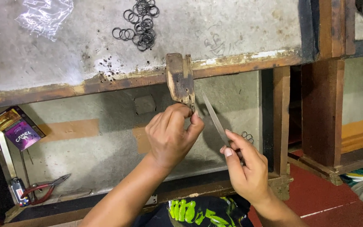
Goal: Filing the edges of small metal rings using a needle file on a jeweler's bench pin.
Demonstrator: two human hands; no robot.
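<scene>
- Wooden bench peg [180,80]: worn, dark, pitted block fixed to the front edge of the workbench [232,29], jutting out and downward over the lower tray.
- Left hand [169,135]: fingers pinched together right at the lower tip of the peg, thumb against fingertips. Whatever is pinched is too small to make out; cannot tell what it grips.
- Right hand [246,166]: clasps a slim flat metal file [215,120], forefinger laid along the blade. File tilts up and left, its tip near the peg's lower end, just beside the left hand's fingertips.
- Two small wire rings [247,136] lie just behind the right hand.
- Pile of dark wire rings [140,23] on the benchtop, above and left of the peg, well apart from both hands.
- Crumpled clear plastic bag [45,14] at the benchtop's far left.
- Lower tray [106,159]: red-handled pliers [45,189] at lower left; purple and orange small carton [18,128] against the left wall.
</scene>
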